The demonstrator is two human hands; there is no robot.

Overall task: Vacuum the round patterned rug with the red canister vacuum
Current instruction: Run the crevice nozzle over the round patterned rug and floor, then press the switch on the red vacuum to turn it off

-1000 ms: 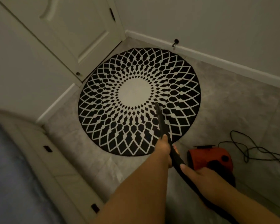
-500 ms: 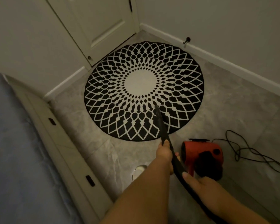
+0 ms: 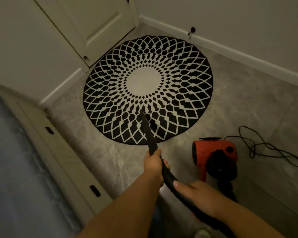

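The rug [image 3: 148, 90] lies on the tiled floor by the door [image 3: 96, 26], the nozzle [image 3: 147, 129] tip resting on its near part. Your left hand [image 3: 154, 166] grips the nozzle's base, arm stretched forward. Your right hand [image 3: 199, 194] curls round the hose [image 3: 169, 179] just behind it. The red vacuum [image 3: 213, 154] sits to the right, off the rug, its cord [image 3: 265, 148] beyond. Since a second ago the tip has shifted leftward across the pattern.

White door [image 3: 93, 23], baseboard [image 3: 248, 55], blue mattress [image 3: 15, 169] on drawered bedframe [image 3: 62, 157].
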